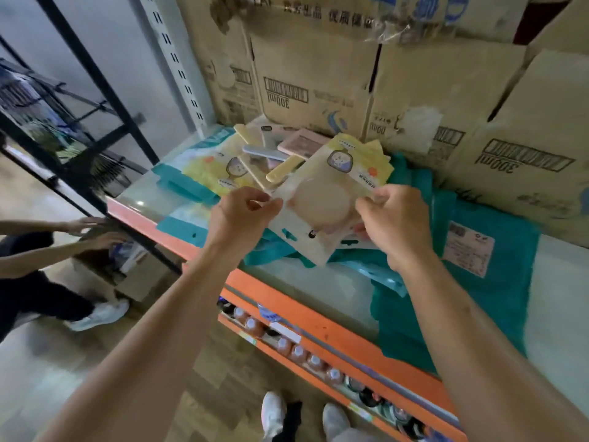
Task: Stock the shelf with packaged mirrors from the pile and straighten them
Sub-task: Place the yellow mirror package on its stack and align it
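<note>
I held one packaged mirror (322,202) above the shelf (322,330), my left hand (242,215) pinching its left edge and my right hand (392,218) pinching its right edge. Just behind it the pile (255,157) of mirrors lay against the cardboard boxes (312,78), over teal bags (478,250).

A single wide-angle camera on the person's head looks forward and steeply down from just in front of the orange-edged shelf (318,320), close above it. The shelf's front edge runs diagonally toward the lower right. Cardboard boxes (315,87) rise behind the shelf, and the wearer's white shoes (274,416) show below it.
</note>
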